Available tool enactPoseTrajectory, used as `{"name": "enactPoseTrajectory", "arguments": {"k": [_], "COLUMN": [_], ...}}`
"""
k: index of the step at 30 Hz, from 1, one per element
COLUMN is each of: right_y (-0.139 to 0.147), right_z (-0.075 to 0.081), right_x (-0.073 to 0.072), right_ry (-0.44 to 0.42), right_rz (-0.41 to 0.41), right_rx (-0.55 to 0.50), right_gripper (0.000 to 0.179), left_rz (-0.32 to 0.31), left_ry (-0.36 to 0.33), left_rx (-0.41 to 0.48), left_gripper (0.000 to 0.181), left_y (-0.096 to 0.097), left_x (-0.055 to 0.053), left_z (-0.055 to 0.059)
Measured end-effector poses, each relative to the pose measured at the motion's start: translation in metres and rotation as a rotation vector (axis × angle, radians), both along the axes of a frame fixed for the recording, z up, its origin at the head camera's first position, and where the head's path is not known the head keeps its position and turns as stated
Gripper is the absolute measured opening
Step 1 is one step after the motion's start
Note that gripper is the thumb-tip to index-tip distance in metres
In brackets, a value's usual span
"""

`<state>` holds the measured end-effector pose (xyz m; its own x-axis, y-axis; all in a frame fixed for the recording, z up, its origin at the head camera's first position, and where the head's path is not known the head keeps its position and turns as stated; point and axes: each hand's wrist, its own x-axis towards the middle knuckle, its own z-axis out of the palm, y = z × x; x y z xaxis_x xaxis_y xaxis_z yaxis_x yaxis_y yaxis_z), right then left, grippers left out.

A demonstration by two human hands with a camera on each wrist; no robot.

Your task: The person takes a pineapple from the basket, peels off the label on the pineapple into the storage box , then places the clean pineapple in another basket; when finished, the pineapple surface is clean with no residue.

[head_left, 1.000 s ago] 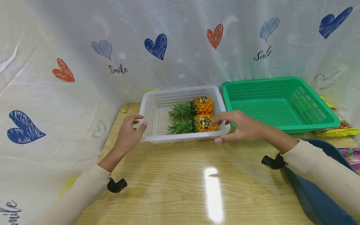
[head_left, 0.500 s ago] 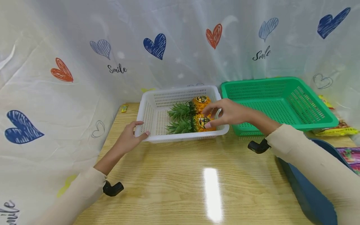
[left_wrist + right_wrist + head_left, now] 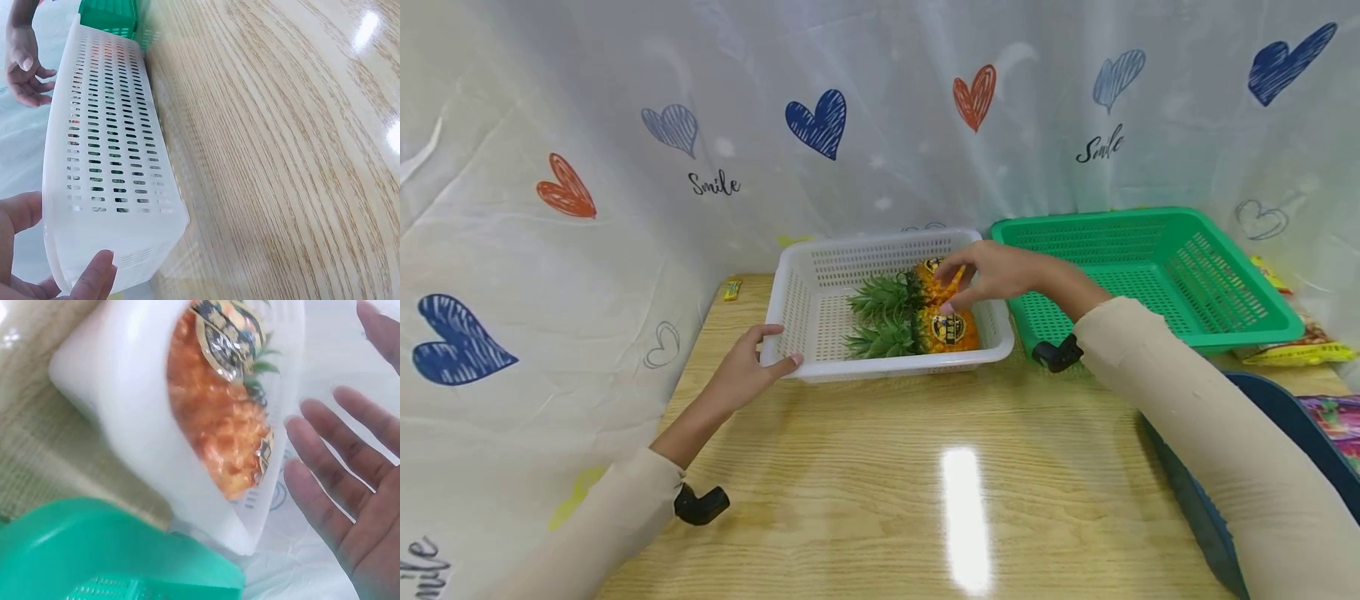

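A white perforated plastic basket (image 3: 887, 365) stands at the back of the table. Two orange pineapples, a front pineapple (image 3: 960, 337) and a back pineapple (image 3: 931, 291), lie side by side inside its right half. Each has a dark round label, and their green leafy crowns point left. My left hand (image 3: 747, 371) grips the basket's front left corner; the left wrist view shows its fingers (image 3: 95, 275) against the outer wall. Above the pineapples hovers my right hand (image 3: 1003, 271), fingers spread and relaxed with nothing held. Part of the back pineapple is hidden behind it.
A green basket (image 3: 1180, 342) sits right beside the white one. Nearer on the right is a dark blue tub (image 3: 1198, 500), partly behind my right sleeve. Snack packets (image 3: 1300, 353) lie at the right edge, a small yellow wrapped piece (image 3: 732, 290) at the left. A curtain hangs behind.
My left hand has come onto the basket's front left corner and taken hold. My right hand has moved left and back, from the basket's front right corner to over the pineapples.
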<state>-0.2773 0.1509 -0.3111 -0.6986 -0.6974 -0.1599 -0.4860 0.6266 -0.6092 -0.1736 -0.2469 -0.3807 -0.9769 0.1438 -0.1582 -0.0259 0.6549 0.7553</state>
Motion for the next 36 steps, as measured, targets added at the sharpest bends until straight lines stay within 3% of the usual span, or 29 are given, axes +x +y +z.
{"name": "enactPoseTrajectory", "arguments": {"k": [6, 16, 36], "right_y": [-0.009, -0.016, -0.028], "right_z": [-0.006, -0.010, -0.030], "right_x": [-0.018, -0.045, -0.067], "right_ry": [-0.031, 0.000, -0.075], "right_rz": [-0.073, -0.138, -0.173], "right_rx": [0.002, 0.072, 0.123], "right_gripper": [0.066, 0.068, 0.083], "left_rz": [0.014, 0.025, 0.032], "left_ry": [-0.018, -0.044, -0.051], "left_rx": [0.006, 0.016, 0.035], "left_gripper": [0.082, 0.083, 0.103], "left_y": [0.000, -0.001, -0.002], "left_x": [0.001, 0.002, 0.000], "left_z": [0.000, 0.000, -0.003]}}
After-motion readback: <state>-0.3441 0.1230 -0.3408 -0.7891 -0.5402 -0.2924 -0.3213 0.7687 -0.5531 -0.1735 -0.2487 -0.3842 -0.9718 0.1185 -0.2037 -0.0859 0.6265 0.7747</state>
